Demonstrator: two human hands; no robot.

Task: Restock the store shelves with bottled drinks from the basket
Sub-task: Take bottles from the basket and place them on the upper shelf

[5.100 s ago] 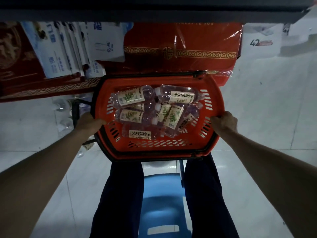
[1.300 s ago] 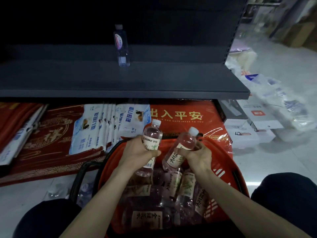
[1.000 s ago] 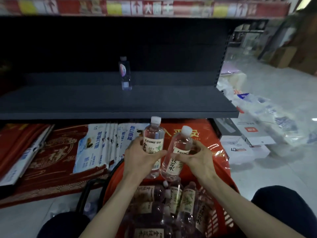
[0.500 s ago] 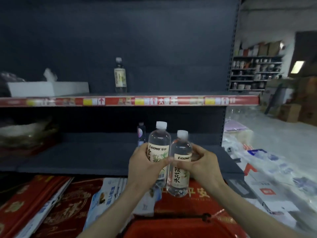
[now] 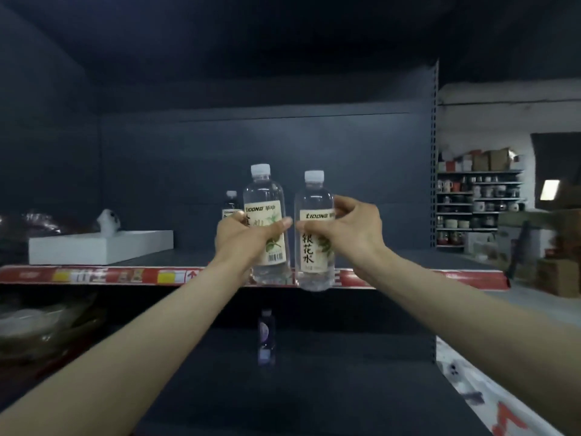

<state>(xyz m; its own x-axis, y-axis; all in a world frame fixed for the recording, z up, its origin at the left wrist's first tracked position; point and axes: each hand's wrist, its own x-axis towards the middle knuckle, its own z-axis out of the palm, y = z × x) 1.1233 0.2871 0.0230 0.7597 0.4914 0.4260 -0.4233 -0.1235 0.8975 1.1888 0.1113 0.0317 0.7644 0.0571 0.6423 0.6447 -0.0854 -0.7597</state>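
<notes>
A shop. Dark grey metal shelving unit (image 5: 314,146) in front of me, slotted upright post (image 5: 435,158) at its right end, red printed price strip (image 5: 94,275) along the upper shelf edge. Stock in hand: my left hand (image 5: 245,237) grips a clear plastic bottle with barcoded cream label (image 5: 265,196), and my right hand (image 5: 352,231) grips a second clear cream-labelled bottle (image 5: 314,196). Beyond the post, distant racks of mugs and jars (image 5: 478,199) and brown cardboard cartons (image 5: 559,278).

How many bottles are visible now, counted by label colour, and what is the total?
Cream label, held: 2 (left bottle in left hand, right bottle in right hand)
Cream label, standing: 1 (back bottle on upper shelf)
Purple label: 1 (purple-label bottle on lower shelf)
Total: 4
</notes>
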